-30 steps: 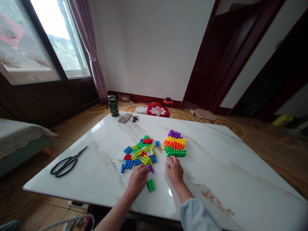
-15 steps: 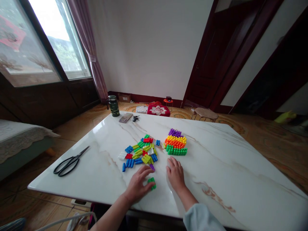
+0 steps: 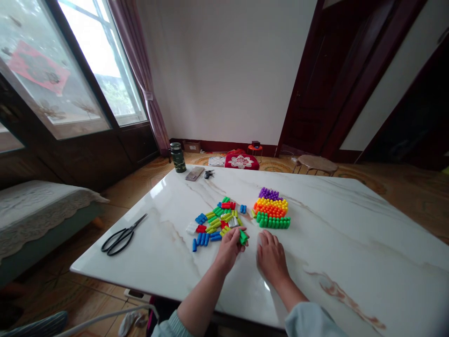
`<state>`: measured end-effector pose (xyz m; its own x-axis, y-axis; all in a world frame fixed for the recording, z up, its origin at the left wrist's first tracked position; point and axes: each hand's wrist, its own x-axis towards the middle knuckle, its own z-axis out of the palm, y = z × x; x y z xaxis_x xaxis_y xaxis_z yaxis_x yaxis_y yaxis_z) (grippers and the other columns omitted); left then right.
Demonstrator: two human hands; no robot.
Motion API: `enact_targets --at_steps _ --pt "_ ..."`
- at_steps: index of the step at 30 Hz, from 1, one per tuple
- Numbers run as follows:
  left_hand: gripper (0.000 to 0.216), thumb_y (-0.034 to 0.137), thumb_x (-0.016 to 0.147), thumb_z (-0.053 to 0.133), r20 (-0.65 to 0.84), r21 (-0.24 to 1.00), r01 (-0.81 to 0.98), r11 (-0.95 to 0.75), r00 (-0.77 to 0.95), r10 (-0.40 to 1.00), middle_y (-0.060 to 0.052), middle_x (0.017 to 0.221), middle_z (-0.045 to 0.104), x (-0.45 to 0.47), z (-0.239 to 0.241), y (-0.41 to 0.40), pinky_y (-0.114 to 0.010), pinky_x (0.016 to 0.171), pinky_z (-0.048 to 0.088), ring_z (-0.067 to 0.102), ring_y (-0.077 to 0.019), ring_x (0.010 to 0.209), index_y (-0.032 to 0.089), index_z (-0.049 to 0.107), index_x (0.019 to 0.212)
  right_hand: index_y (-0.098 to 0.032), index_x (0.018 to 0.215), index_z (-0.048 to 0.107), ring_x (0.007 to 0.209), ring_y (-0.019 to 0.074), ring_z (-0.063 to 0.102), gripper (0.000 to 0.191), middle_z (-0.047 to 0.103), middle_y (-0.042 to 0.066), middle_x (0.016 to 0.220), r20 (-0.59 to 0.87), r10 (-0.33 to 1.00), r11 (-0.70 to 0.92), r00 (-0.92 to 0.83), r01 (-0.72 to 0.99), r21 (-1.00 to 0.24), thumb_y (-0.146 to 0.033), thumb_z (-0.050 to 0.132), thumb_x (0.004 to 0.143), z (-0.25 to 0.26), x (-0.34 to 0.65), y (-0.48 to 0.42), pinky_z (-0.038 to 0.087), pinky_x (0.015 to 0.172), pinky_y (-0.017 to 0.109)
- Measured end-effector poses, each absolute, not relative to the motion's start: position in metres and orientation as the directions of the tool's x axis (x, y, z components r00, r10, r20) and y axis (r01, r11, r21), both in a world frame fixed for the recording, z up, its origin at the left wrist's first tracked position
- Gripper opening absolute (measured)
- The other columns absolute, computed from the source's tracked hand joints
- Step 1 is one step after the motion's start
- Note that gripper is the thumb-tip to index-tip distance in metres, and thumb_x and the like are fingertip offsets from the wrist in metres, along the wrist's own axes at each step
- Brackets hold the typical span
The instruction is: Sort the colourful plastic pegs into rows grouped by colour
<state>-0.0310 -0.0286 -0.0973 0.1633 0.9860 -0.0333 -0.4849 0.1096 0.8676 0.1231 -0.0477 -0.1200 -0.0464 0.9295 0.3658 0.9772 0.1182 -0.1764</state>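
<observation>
My left hand point(image 3: 229, 249) pinches a small green plastic block point(image 3: 243, 237) between thumb and fingers, just above the near side of a loose pile. That pile of plastic blocks point(image 3: 213, 223) mixes blue, green, yellow-green, red and white pieces. My right hand point(image 3: 271, 255) lies palm down on the table, fingers stretched forward and apparently holding nothing; its palm is hidden. Just beyond it stand rows of blocks grouped by colour: green point(image 3: 273, 221), orange point(image 3: 269, 209), yellow point(image 3: 271, 201) and purple point(image 3: 269, 193). A blue block point(image 3: 243, 209) lies between pile and rows.
Black-handled scissors point(image 3: 122, 235) lie at the left of the white marbled table point(image 3: 336, 224). At its far left edge are a camouflage flask point(image 3: 178, 158), a phone point(image 3: 195, 173) and keys point(image 3: 209, 174). A round stool point(image 3: 315, 163) stands beyond the table.
My left hand has picked up the green block from the table and moved it forward, over the pile's near edge. The right hand stays near the green row. The whole view has shifted.
</observation>
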Motion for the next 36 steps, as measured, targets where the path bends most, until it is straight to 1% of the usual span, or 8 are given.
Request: enact_targets --at_steps 3,5,7,12,19,23,32,36 --pt "0.051 0.040 0.069 0.083 -0.045 0.747 -0.632 0.206 0.261 0.964 -0.005 0.086 0.069 -0.023 -0.102 -0.018 -0.018 0.060 0.048 0.067 -0.0126 0.072 0.014 0.063 0.108 -0.016 0.123 0.055 0.119 0.0255 0.046 0.036 0.054 0.012 0.133 0.352 0.935 0.106 -0.036 0.977 -0.184 -0.017 0.047 0.088 -0.120 0.123 -0.048 0.036 0.095 0.036" --pt "0.053 0.029 0.068 0.085 -0.049 0.720 -0.647 0.251 0.313 0.948 -0.007 0.096 0.070 -0.024 -0.104 -0.017 -0.021 0.074 0.052 0.070 -0.0166 0.087 0.016 0.062 0.113 -0.016 0.123 0.055 0.119 0.0256 0.046 0.036 0.054 0.012 0.133 0.343 0.939 0.104 -0.034 0.977 -0.188 -0.016 0.048 0.087 -0.119 0.122 -0.048 0.036 0.095 0.037" --pt "0.052 0.024 0.069 0.084 -0.055 0.709 -0.648 0.279 0.344 0.937 -0.009 0.102 0.070 -0.026 -0.105 -0.017 -0.021 0.079 0.053 0.069 -0.0187 0.096 0.015 0.061 0.114 -0.016 0.122 0.055 0.117 0.0256 0.046 0.036 0.054 0.012 0.133 0.338 0.940 0.105 -0.037 0.977 -0.184 -0.017 0.048 0.087 -0.119 0.122 -0.048 0.036 0.095 0.037" --pt "0.047 0.022 0.071 0.082 -0.069 0.666 -0.666 0.336 0.393 0.917 -0.007 0.096 0.070 -0.029 -0.107 -0.018 -0.018 0.075 0.055 0.070 -0.0174 0.094 0.015 0.059 0.112 -0.016 0.122 0.054 0.117 0.0258 0.045 0.035 0.053 0.011 0.132 0.343 0.938 0.108 -0.045 0.980 -0.167 -0.018 0.049 0.087 -0.118 0.122 -0.048 0.036 0.094 0.037" --pt "0.033 0.019 0.075 0.078 -0.097 0.563 -0.685 0.462 0.501 0.860 -0.001 0.083 0.062 -0.036 -0.104 -0.019 -0.007 0.053 0.049 0.064 -0.0053 0.068 0.015 0.060 0.103 -0.017 0.119 0.054 0.113 0.0257 0.047 0.032 0.055 0.012 0.130 0.361 0.931 0.115 -0.056 0.983 -0.145 -0.019 0.049 0.088 -0.117 0.121 -0.049 0.036 0.090 0.036" --pt "0.031 0.015 0.074 0.077 -0.109 0.533 -0.714 0.454 0.474 0.874 0.002 0.077 0.057 -0.040 -0.100 -0.017 -0.003 0.047 0.044 0.055 -0.0007 0.058 0.015 0.060 0.100 -0.017 0.116 0.055 0.110 0.0263 0.047 0.030 0.055 0.012 0.129 0.360 0.931 0.108 -0.054 0.986 -0.131 -0.019 0.050 0.087 -0.116 0.120 -0.049 0.036 0.089 0.037" --pt "0.031 0.019 0.076 0.077 -0.091 0.546 -0.720 0.429 0.458 0.884 0.000 0.081 0.060 -0.040 -0.102 -0.017 -0.006 0.047 0.047 0.063 -0.0042 0.063 0.017 0.059 0.101 -0.017 0.116 0.056 0.111 0.0259 0.047 0.029 0.054 0.012 0.129 0.347 0.937 0.108 -0.051 0.983 -0.149 -0.019 0.049 0.088 -0.114 0.121 -0.049 0.036 0.090 0.037" --pt "0.029 0.019 0.079 0.074 -0.127 0.563 -0.706 0.430 0.440 0.889 -0.002 0.087 0.066 -0.040 -0.106 -0.013 -0.008 0.052 0.051 0.069 -0.0088 0.072 0.016 0.060 0.104 -0.017 0.116 0.056 0.112 0.0260 0.047 0.029 0.054 0.012 0.129 0.339 0.940 0.107 -0.047 0.981 -0.160 -0.018 0.049 0.087 -0.114 0.120 -0.050 0.037 0.091 0.037"
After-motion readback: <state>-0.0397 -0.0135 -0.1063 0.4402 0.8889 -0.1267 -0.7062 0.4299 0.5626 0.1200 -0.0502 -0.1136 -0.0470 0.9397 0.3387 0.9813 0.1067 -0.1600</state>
